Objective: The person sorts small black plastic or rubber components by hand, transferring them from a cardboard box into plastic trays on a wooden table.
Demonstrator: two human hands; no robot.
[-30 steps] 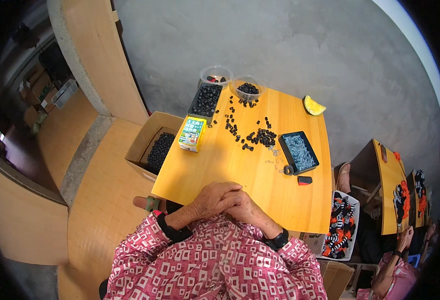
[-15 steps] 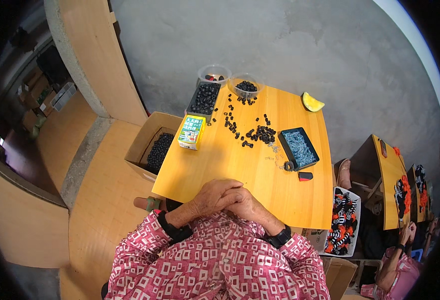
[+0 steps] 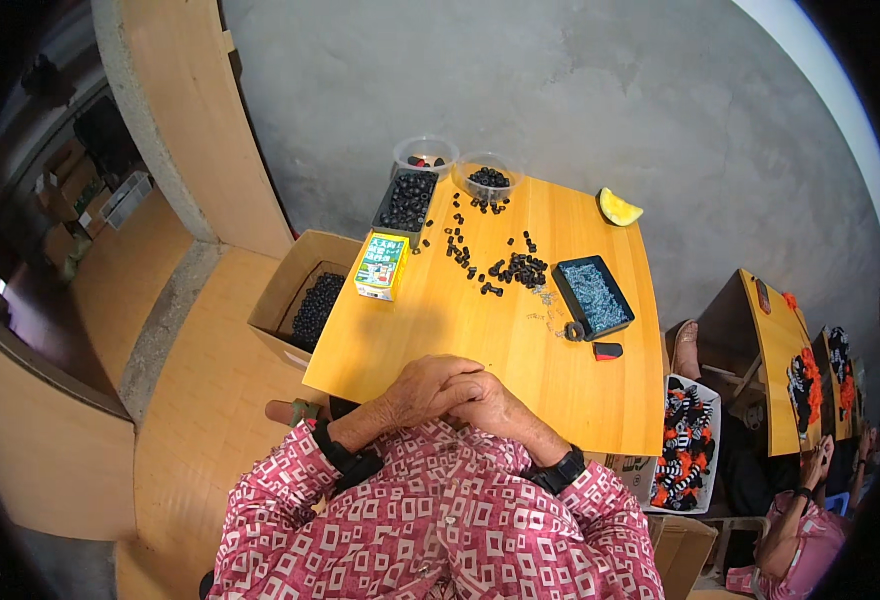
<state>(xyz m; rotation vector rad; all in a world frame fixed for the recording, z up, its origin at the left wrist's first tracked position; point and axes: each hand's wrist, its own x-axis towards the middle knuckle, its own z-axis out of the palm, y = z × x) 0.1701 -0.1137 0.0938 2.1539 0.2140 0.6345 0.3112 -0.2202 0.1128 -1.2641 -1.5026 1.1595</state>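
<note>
My left hand (image 3: 428,388) and my right hand (image 3: 492,408) are clasped together at the near edge of the table (image 3: 360,355), in front of my body. Their fingers are folded over one another, and I see no object in them. Well beyond the hands lies a loose pile of small black parts (image 3: 522,270). To its right, a black tray (image 3: 619,327) holds many small silvery pieces. A black ring-shaped part (image 3: 574,331) and a red-and-black piece (image 3: 608,351) lie by the tray's near end. A yellow-and-green box (image 3: 381,266) stands at the left.
At the table's far left are a dark bin of black parts (image 3: 407,200) and two clear tubs (image 3: 426,150). A melon wedge (image 3: 620,207) lies far right. A cardboard box (image 3: 278,300) stands left of the table, a white box of striped items (image 3: 712,420) right. Another person's arm (image 3: 788,530) shows lower right.
The view has shifted very slightly. My hands stay clasped in the same place, and nothing on the table has moved.
</note>
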